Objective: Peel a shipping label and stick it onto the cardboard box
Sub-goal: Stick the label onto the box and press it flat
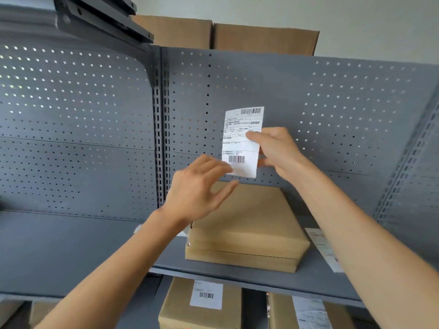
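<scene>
A white shipping label (242, 138) with two barcodes is held upright in the air in front of the grey pegboard. My right hand (278, 150) pinches its right edge between thumb and fingers. My left hand (202, 186) touches the label's lower left corner with thumb and forefinger, its other fingers spread. Directly below the label, a flat cardboard box (249, 224) lies on the grey shelf (71, 252). The top of the box is bare brown cardboard.
Another printed sheet (323, 248) lies on the shelf right of the box, partly hidden by my right forearm. On the shelf below stand labelled cardboard boxes (202, 305). Large cartons (261, 39) sit behind the pegboard's top. A dark bracket (107, 17) juts out at upper left.
</scene>
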Demonstrator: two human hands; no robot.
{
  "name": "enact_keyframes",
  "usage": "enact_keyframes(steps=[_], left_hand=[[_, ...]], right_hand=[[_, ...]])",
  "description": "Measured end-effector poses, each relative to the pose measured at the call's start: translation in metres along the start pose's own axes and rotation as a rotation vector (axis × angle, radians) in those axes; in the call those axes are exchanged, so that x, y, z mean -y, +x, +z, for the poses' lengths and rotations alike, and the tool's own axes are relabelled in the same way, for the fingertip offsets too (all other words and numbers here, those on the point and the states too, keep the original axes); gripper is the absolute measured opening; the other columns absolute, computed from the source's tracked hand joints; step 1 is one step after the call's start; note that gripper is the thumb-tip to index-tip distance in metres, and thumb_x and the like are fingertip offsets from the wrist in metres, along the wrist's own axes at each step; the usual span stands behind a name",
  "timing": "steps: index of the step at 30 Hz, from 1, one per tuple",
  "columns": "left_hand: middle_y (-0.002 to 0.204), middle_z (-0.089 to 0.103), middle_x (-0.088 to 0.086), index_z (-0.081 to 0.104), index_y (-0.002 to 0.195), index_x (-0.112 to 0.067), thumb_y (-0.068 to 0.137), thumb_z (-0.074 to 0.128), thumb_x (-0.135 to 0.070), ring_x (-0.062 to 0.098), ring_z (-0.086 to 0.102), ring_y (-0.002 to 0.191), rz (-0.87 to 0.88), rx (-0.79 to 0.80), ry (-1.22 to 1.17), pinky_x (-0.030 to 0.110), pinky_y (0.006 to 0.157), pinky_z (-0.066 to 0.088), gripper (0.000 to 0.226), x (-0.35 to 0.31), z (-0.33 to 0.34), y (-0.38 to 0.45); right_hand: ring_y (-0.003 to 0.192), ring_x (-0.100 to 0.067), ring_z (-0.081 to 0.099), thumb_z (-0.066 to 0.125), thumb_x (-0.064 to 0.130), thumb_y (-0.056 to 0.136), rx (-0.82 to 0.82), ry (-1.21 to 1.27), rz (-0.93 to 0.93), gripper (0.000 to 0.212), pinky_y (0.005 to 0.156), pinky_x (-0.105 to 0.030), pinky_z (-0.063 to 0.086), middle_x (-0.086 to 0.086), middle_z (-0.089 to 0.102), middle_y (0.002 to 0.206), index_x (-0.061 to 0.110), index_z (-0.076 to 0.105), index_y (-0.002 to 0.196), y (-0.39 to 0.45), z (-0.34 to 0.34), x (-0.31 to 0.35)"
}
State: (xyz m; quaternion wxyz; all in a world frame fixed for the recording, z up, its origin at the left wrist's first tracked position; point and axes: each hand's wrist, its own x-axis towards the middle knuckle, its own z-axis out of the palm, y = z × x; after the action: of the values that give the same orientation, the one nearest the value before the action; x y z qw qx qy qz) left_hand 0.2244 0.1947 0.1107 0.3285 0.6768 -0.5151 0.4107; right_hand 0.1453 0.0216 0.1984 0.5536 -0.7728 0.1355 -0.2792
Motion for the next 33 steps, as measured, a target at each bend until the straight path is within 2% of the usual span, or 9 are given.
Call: enact_keyframes(steps=[3, 6, 12, 15, 18, 21, 23, 27, 33], left_hand=[[0.097, 0.071, -0.021, 0.076, 0.109, -0.021, 0.098, 0.061, -0.037, 0.003, 0.066, 0.088, -0.625, -0.069, -0.423, 0.035, 0.085, 0.057, 0.025, -0.007, -0.004, 0.019], [0.103, 0.075, -0.011, 0.074, 0.111, -0.021, 0.101, 0.054, -0.043, 0.004, 0.066, 0.089, -0.937, 0.097, -0.764, 0.032, 0.079, 0.049, 0.032, -0.002, 0.007, 0.044], [0.081, 0.075, -0.003, 0.073, 0.087, 0.002, 0.097, 0.063, -0.029, 0.016, 0.063, 0.074, -0.929, 0.142, -0.942, 0.035, 0.073, 0.039, 0.033, -0.019, 0.036, 0.048], [0.078, 0.075, -0.001, 0.069, 0.062, -0.013, 0.097, 0.063, -0.028, 0.015, 0.063, 0.069, -0.931, 0.181, -0.983, 0.031, 0.069, 0.038, 0.039, -0.024, 0.043, 0.047], [0.076, 0.074, 0.002, 0.069, 0.075, -0.003, 0.097, 0.066, -0.019, 0.007, 0.06, 0.058, -0.904, 0.183, -0.94, 0.016, 0.057, 0.043, 0.027, -0.026, 0.043, 0.046], [0.076, 0.073, 0.008, 0.069, 0.075, 0.0, 0.095, 0.067, -0.014, 0.001, 0.056, 0.049, -0.915, 0.164, -0.845, 0.008, 0.046, 0.04, 0.025, -0.023, 0.044, 0.045], [0.074, 0.072, 0.008, 0.065, 0.068, -0.005, 0.094, 0.067, -0.014, 0.001, 0.055, 0.046, -0.929, 0.153, -0.802, 0.008, 0.044, 0.038, 0.028, -0.017, 0.046, 0.043], [0.064, 0.069, 0.001, 0.063, 0.061, -0.009, 0.091, 0.068, -0.013, 0.004, 0.054, 0.043, -0.993, 0.127, -0.756, 0.012, 0.042, 0.037, 0.03, -0.005, 0.047, 0.036], [0.067, 0.075, 0.005, 0.071, 0.07, -0.002, 0.089, 0.068, -0.016, 0.016, 0.059, 0.049, -1.031, 0.226, -0.602, 0.019, 0.044, 0.043, 0.024, 0.007, 0.05, 0.022]], right_hand=[[0.097, -0.023, 0.076, 0.063, 0.024, 0.098, 0.051, -0.074, -0.05, 0.02, 0.076, -0.039, 0.057, -0.001, 0.081, 0.102, 0.011, 0.077, 0.105, -0.014, -0.03, 0.002], [0.098, -0.023, 0.076, 0.06, 0.022, 0.101, 0.106, -0.027, -0.052, 0.022, 0.079, -0.041, 0.058, -0.001, 0.08, 0.107, 0.01, 0.075, 0.112, -0.025, -0.051, 0.002], [0.105, -0.029, 0.074, 0.058, 0.02, 0.102, 0.129, 0.017, 0.02, 0.021, 0.086, -0.045, 0.057, -0.003, 0.079, 0.11, 0.012, 0.074, 0.112, -0.032, -0.075, -0.015], [0.105, -0.029, 0.074, 0.057, 0.018, 0.102, 0.141, 0.03, 0.064, 0.022, 0.09, -0.048, 0.057, -0.006, 0.079, 0.111, 0.008, 0.073, 0.114, -0.032, -0.079, -0.027], [0.095, -0.021, 0.076, 0.057, 0.016, 0.103, 0.16, 0.056, 0.104, 0.02, 0.09, -0.044, 0.06, -0.008, 0.079, 0.111, 0.008, 0.073, 0.111, -0.031, -0.078, -0.039], [0.102, -0.023, 0.075, 0.057, 0.015, 0.102, 0.197, 0.043, 0.142, 0.019, 0.091, -0.043, 0.06, -0.006, 0.079, 0.11, 0.009, 0.074, 0.109, -0.028, -0.074, -0.047], [0.1, -0.026, 0.076, 0.06, 0.015, 0.101, 0.214, 0.01, 0.158, 0.018, 0.083, -0.039, 0.063, -0.006, 0.08, 0.107, 0.007, 0.074, 0.109, -0.026, -0.071, -0.051], [0.065, -0.02, 0.067, 0.069, 0.015, 0.095, 0.184, 0.008, 0.204, 0.018, 0.056, -0.026, 0.059, -0.019, 0.078, 0.094, -0.001, 0.075, 0.102, -0.022, -0.063, -0.058], [0.049, -0.014, 0.056, 0.075, 0.017, 0.091, 0.117, -0.072, 0.249, 0.02, 0.044, -0.022, 0.051, -0.008, 0.062, 0.063, -0.002, 0.072, 0.086, -0.009, -0.049, -0.074]])
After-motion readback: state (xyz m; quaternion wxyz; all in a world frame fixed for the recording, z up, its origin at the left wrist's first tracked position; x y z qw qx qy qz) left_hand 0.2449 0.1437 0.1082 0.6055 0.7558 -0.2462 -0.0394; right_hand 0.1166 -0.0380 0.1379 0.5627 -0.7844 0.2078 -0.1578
